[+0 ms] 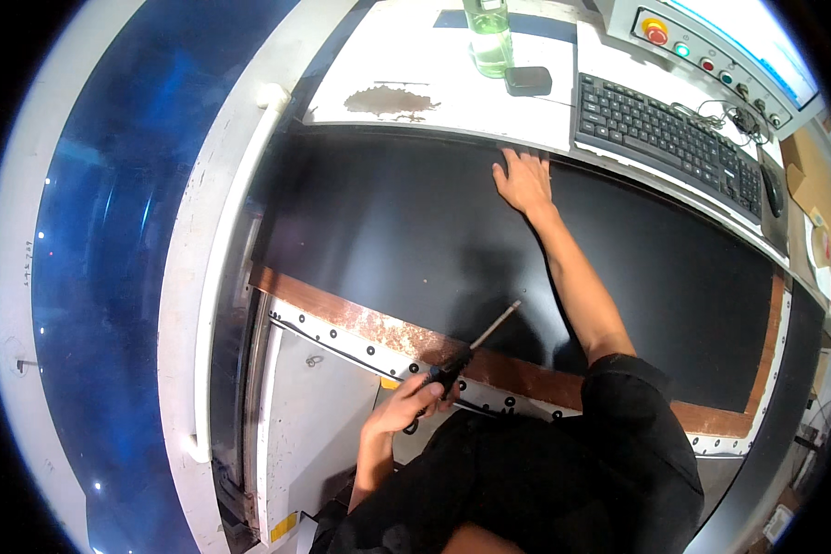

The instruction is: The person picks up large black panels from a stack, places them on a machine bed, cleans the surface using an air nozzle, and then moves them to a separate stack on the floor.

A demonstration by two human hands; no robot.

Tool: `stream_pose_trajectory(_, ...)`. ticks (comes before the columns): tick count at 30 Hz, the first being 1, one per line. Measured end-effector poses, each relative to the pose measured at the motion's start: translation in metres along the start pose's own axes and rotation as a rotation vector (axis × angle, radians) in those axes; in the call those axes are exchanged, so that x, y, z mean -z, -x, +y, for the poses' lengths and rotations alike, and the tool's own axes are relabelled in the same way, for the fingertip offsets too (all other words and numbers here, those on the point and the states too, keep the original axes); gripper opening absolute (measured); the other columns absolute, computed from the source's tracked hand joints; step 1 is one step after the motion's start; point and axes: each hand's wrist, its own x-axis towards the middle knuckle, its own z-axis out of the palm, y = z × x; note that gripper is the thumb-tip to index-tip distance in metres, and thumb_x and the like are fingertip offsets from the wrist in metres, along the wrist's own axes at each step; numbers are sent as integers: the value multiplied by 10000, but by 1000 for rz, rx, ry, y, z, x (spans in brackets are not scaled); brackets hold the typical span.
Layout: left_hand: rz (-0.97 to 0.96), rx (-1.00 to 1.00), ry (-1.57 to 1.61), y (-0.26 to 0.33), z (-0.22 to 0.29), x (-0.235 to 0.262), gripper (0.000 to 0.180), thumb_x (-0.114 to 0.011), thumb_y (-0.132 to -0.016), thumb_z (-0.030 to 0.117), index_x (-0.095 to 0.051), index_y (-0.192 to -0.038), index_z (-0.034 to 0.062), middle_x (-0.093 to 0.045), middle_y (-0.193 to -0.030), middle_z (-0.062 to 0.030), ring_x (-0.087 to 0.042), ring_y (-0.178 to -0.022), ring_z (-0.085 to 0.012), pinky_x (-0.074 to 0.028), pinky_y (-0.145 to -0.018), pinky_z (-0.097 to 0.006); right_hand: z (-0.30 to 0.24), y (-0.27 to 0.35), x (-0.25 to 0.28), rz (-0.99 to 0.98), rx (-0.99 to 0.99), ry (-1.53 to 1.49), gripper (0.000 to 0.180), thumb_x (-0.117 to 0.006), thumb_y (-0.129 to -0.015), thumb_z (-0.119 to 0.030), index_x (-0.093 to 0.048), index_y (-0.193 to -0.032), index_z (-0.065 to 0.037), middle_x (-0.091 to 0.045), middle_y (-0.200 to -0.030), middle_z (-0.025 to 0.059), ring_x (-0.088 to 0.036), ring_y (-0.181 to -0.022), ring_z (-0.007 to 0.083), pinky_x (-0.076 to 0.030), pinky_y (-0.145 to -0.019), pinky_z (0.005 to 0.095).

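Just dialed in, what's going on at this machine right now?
A person leans over a large black panel on a machine bed. The left hand grips a black-handled screwdriver, its shaft pointing up over the panel near the rusty strip. The right hand lies flat on the panel's far edge, just below the keyboard.

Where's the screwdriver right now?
Head view, lower centre: the screwdriver is in the left hand, shaft angled over the rusty strip edging the black panel.

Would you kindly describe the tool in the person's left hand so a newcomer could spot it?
Start at the large black panel. At its rusty brown lower edge, the left hand grips a screwdriver: black handle, thin metal shaft, the only tool here.
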Motion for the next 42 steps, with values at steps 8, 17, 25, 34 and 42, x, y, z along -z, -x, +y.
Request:
stream_pose_trajectory(8,105,-19,8,-4,7,-10,458,-455,-1054,481,-635,-1016,61,-583,-774,1,-479,-616,-57,-363,-529,-215,4,28,22,16,152,-137,508,-723,-825,-362,-602,-1264,-135,-590,-1270,163,-503,-1252,371,-272,-1158,557)
stream_pose_trajectory(17,343,14,-85,3,5,1,586,-436,-1023,593,-639,-869,66,-582,-673,6,-492,-558,-77,-361,-496,-236,-17,123,41,46,203,-132,379,-629,-893,-224,-602,-1252,-106,-553,-1365,179,-456,-1322,404,-232,-1186,546)
stream_pose_trajectory(25,751,-23,182,23,-15,49,714,-366,-972,737,-582,-882,63,-578,-609,-58,-412,-393,-73,-288,-366,-219,-33,171,45,30,206,-117,340,-596,-916,-182,-596,-1247,-102,-570,-1365,172,-488,-1314,371,-250,-1184,550)
stream_pose_trajectory(34,-66,-92,89,59,-34,18,600,-435,-1029,589,-653,-882,50,-595,-676,-7,-525,-625,-88,-387,-548,-263,-45,169,47,33,189,-116,299,-591,-925,-167,-605,-1213,-93,-600,-1337,141,-503,-1310,335,-251,-1190,515)
stream_pose_trajectory(42,147,-102,102,88,-54,54,591,-460,-1008,612,-669,-908,68,-593,-691,-11,-505,-601,-87,-388,-536,-260,-49,170,46,39,169,-75,299,-595,-924,-155,-605,-1216,-94,-605,-1316,139,-506,-1303,318,-252,-1195,501)
